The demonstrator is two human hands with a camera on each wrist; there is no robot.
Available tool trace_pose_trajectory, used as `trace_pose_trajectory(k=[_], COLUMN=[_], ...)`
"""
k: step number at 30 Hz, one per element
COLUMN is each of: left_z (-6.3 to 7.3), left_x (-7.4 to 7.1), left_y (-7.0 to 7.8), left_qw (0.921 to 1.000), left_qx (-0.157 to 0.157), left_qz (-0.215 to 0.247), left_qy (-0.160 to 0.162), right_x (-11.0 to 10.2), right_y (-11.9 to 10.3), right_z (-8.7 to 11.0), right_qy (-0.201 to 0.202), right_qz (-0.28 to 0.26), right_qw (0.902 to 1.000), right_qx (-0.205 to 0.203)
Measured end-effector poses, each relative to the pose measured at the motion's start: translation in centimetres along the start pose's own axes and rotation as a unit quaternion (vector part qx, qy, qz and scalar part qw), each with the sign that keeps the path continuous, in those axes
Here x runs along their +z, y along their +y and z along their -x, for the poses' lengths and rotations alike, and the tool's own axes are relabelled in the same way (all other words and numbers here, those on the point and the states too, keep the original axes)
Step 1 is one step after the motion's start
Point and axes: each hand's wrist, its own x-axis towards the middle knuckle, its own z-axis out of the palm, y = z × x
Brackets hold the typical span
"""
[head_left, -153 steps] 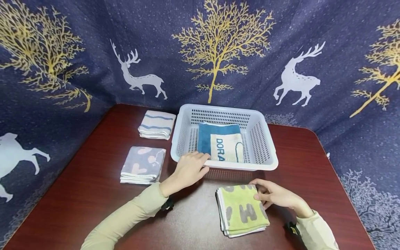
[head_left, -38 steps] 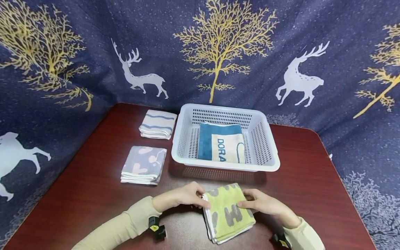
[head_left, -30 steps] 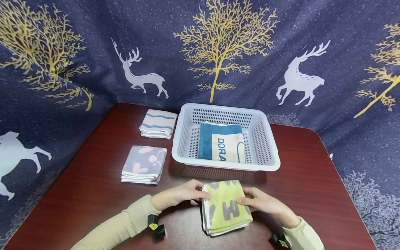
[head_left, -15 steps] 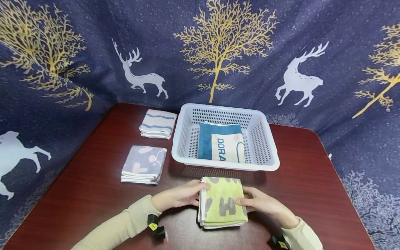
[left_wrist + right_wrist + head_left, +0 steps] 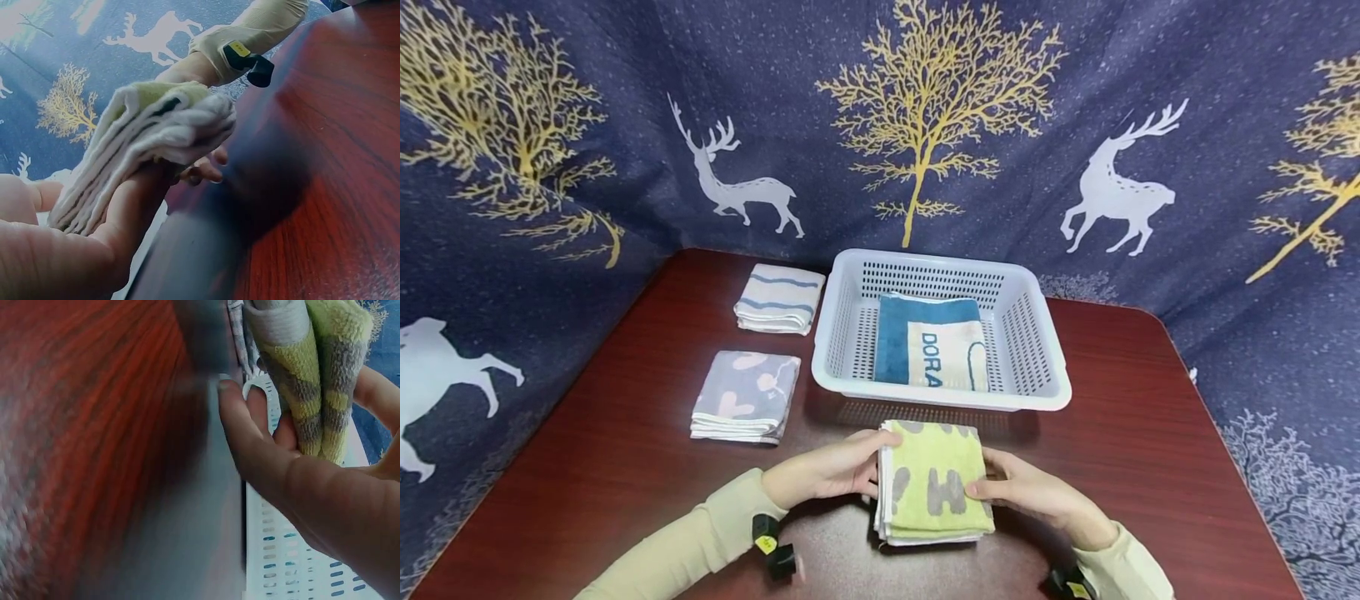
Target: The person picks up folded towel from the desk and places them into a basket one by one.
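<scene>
A folded yellow-green towel (image 5: 934, 479) with grey marks is held between both hands in front of the basket. My left hand (image 5: 842, 468) grips its left edge, thumb on top and fingers underneath. On the right edge, my right hand (image 5: 1033, 492) pinches it with the thumb above. The left wrist view shows the folded white layers of the towel (image 5: 150, 131) raised off the table. In the right wrist view, the towel's rounded fold (image 5: 312, 381) sits between thumb and fingers of the right hand (image 5: 312, 487).
A white perforated basket (image 5: 942, 398) stands beyond the towel, with a folded blue and cream towel (image 5: 895, 337) inside. To its left lie a white blue-striped towel (image 5: 779, 298) and a lilac towel (image 5: 745, 394), both folded, on the dark red table (image 5: 625, 433).
The left hand has moved from the basket's rim to the yellow-green towel. Gripped by both hands, the towel has shifted left and away from me, turned straighter, and lifted off the table.
</scene>
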Motion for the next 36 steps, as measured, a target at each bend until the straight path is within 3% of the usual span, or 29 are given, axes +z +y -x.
trace_pose_trajectory(k=[5, 17, 26, 36], left_z=[0.1, 0.4, 0.7, 1.2], left_x=[-0.1, -0.1, -0.2, 0.0], left_y=[0.0, 0.2, 0.7, 1.2], left_qw=[1.0000, 0.9990, 0.9997, 0.9997], left_qx=[0.009, 0.002, 0.003, 0.006], left_qz=[0.002, -0.035, -0.024, -0.023], left_qy=[-0.004, 0.026, -0.001, -0.007], right_x=[0.1, 0.3, 0.5, 0.4], right_y=[-0.2, -0.5, -0.9, -0.9], right_z=[0.1, 0.2, 0.6, 0.7], right_qy=[-0.017, -0.031, -0.050, -0.077], right_qz=[-0.049, -0.066, -0.089, -0.126], right_qw=[0.9986, 0.9973, 0.9948, 0.9889], right_qx=[0.010, 0.004, 0.003, -0.021])
